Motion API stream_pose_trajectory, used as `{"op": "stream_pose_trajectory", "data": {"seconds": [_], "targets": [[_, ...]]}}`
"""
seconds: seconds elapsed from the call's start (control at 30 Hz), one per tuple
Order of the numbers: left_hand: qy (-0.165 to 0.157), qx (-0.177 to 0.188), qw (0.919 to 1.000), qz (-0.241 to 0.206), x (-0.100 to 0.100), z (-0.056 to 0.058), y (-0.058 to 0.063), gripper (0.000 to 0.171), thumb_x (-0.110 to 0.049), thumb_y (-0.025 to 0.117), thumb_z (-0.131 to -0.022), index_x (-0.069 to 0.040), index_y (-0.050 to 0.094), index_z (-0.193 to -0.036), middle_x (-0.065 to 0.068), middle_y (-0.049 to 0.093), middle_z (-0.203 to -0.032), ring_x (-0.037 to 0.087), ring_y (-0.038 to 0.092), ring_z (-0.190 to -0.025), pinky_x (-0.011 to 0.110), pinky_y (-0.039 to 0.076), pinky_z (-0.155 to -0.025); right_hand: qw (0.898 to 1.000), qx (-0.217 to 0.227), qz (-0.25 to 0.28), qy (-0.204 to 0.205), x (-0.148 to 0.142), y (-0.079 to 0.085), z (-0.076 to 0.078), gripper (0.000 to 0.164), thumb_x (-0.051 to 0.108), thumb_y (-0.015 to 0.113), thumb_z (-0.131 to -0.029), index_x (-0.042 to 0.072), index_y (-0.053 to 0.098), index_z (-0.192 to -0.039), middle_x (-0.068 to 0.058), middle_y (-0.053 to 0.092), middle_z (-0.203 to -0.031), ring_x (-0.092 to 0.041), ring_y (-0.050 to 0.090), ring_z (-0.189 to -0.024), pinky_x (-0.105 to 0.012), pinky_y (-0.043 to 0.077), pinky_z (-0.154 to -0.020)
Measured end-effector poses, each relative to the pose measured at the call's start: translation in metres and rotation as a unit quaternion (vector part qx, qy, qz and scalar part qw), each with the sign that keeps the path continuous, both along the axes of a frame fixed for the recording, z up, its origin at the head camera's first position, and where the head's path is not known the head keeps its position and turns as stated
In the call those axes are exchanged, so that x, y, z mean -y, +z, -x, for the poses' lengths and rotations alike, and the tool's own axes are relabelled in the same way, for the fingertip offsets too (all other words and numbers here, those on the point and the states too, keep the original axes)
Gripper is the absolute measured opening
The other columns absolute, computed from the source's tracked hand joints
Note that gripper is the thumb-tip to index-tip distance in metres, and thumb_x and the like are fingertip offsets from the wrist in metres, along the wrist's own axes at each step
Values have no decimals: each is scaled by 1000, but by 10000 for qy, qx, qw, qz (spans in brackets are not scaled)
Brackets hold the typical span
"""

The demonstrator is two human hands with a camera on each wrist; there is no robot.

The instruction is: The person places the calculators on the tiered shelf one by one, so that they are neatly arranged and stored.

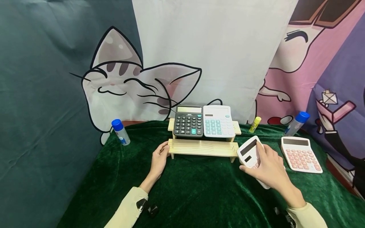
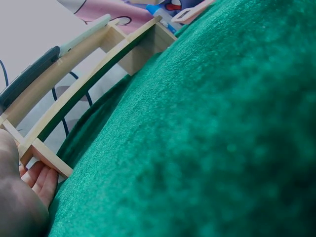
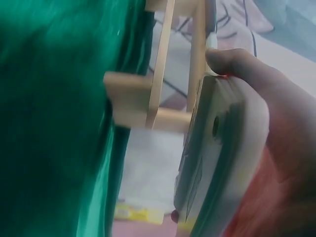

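A two-step wooden rack [image 1: 203, 147] stands on the green cloth. On its upper step a black calculator [image 1: 188, 121] and a white calculator with teal keys [image 1: 218, 121] lean side by side. My left hand [image 1: 159, 160] holds the rack's left end, its fingers against the end leg [image 2: 52, 158] in the left wrist view. Beside the rack's right end, my right hand [image 1: 269, 164] grips a white calculator [image 1: 247, 152], tilted and raised, with its keys mostly covered by the hand. In the right wrist view this held calculator [image 3: 237, 143] appears edge-on.
A white calculator with pink keys [image 1: 301, 155] lies to the right. Two blue-capped bottles [image 1: 121, 132] stand at left and right back, the latter a clear bottle [image 1: 296, 124]. A yellow glue stick [image 1: 255, 124] is behind my right hand. A printed curtain [image 1: 214, 47] hangs behind.
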State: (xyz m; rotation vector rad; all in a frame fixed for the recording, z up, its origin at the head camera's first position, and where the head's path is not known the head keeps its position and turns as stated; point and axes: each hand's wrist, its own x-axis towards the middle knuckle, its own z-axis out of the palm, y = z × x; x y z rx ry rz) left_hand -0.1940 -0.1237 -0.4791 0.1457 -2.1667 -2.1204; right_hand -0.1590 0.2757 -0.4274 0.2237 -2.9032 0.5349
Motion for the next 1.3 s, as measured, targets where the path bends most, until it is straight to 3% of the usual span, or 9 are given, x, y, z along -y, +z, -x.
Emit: {"op": "stream_pose_trajectory", "data": {"seconds": [0.4,0.63,0.8,0.97,1.13,1.3], "targets": [[-37,9,9999,108,0,0,0,41,-20,48,-106,-2,50,-143,20,58,-137,28,61,-119,40,55,-99,9981,128,-105,595,44,-4,-2,121,77,73,-68,12,25,-158,-26,42,-143,-44,42,-119,-65,33,-95],[82,-53,9999,79,3,16,-32,42,-31,51,-105,-9,53,-142,15,60,-136,25,62,-118,38,55,-98,9960,161,-184,860,73,-10,4,120,80,70,-68,14,27,-158,-25,39,-148,-43,41,-125,-64,33,-101],[63,10,10000,57,0,10,-18,41,-22,49,-106,-3,51,-142,19,59,-136,27,62,-117,43,54,-99,9964,106,-154,832,98,-16,12,119,76,73,-66,12,30,-157,-24,42,-146,-42,43,-123,-62,34,-102],[8,8,9999,140,-2,-1,0,40,-18,48,-106,0,50,-142,21,59,-137,27,62,-117,44,54,-99,9987,107,35,500,125,-18,22,119,73,76,-64,8,32,-154,-26,44,-141,-44,43,-123,-60,35,-98],[-30,-23,9999,101,-2,-2,1,41,-18,48,-106,1,50,-142,21,58,-137,27,62,-117,45,53,-100,9996,266,112,71,146,-19,30,118,75,74,-66,2,33,-151,-30,37,-144,-48,36,-131,-64,31,-101],[3,-33,9999,103,-1,-1,0,40,-19,49,-106,-1,51,-142,20,59,-137,26,62,-116,41,55,-98,9992,335,-116,-169,160,-22,37,121,86,61,-70,-1,33,-150,-32,34,-147,-50,35,-132,-64,29,-105]]}}
